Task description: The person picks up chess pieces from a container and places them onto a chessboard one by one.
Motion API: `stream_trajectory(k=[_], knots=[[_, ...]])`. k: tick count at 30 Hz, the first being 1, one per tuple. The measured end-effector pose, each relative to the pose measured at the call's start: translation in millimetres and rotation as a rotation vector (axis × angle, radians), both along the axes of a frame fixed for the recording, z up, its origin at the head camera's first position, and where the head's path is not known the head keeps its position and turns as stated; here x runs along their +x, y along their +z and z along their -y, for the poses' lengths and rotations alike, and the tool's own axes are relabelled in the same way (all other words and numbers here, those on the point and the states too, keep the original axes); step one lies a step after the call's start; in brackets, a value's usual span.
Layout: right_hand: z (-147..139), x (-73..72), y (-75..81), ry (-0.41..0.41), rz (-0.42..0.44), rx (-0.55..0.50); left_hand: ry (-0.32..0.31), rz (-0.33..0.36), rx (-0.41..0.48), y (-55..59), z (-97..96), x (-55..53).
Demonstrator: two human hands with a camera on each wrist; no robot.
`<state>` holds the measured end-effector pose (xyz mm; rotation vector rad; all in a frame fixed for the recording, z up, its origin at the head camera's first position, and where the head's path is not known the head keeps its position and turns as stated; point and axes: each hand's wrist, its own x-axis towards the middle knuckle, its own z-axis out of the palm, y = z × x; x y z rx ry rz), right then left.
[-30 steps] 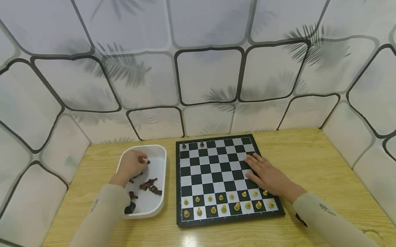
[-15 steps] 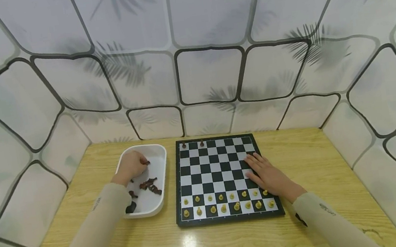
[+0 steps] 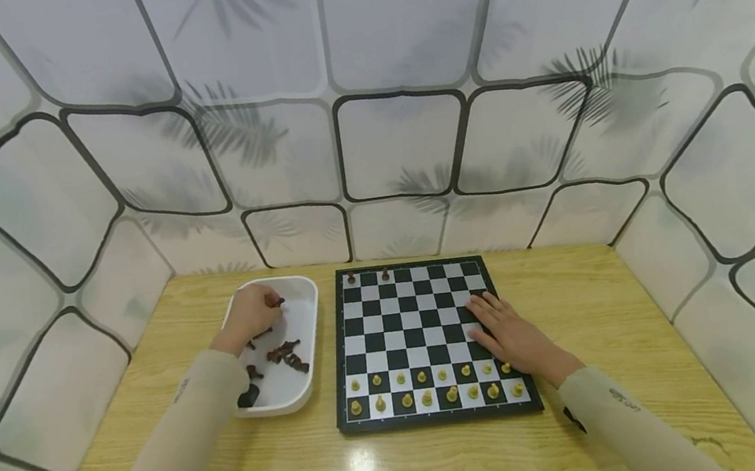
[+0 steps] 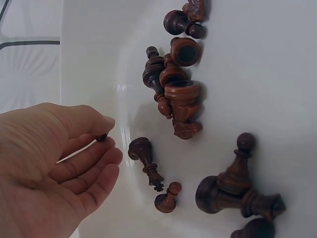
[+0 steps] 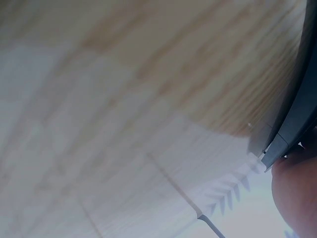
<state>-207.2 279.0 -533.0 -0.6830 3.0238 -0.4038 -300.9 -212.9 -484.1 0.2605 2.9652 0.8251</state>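
Over the white tray (image 3: 305, 301), my left hand (image 3: 248, 316) pinches a small dark chess piece (image 3: 279, 302) between thumb and fingertips. Only a dark bit of that piece shows in the left wrist view, so its kind is hidden. Below the fingers, a brown king (image 4: 144, 156) and a brown pawn (image 4: 167, 199) lie on their sides. My right hand (image 3: 510, 333) rests with straight fingers on the right edge of the chessboard (image 3: 437, 418). Two brown pieces stand on the board's far row, one of them a corner piece (image 3: 350, 278).
Two rows of yellow chess pieces (image 3: 427, 398) stand along the board's near side. Several more brown pieces (image 4: 183, 106) lie in a heap in the tray. Tray and board sit on a wooden table (image 3: 294, 469), with a patterned wall (image 3: 401, 145) behind it.
My left hand has shifted slightly and the pinched piece is a little higher than half a second ago. A piece under the hand shows again. The right hand stays put.
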Motion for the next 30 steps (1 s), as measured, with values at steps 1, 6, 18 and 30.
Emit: stream_trajectory(k=[1,6,18,30], knots=[[-0.1,-0.1,-0.2,0.0,-0.001,0.001,-0.002,-0.004,0.008,0.4,0.5,-0.2],[-0.4,-0.4,-0.7,0.004,-0.009,0.001,-0.012,-0.018,0.044,3.0,1.1,0.1],[-1.1,-0.9,0.1,0.002,0.006,0.006,-0.02,-0.054,0.136,19.3,-12.6,5.4],[0.0,-0.1,-1.0,0.0,-0.005,0.004,-0.056,-0.138,0.18,31.5,-31.8,6.1]])
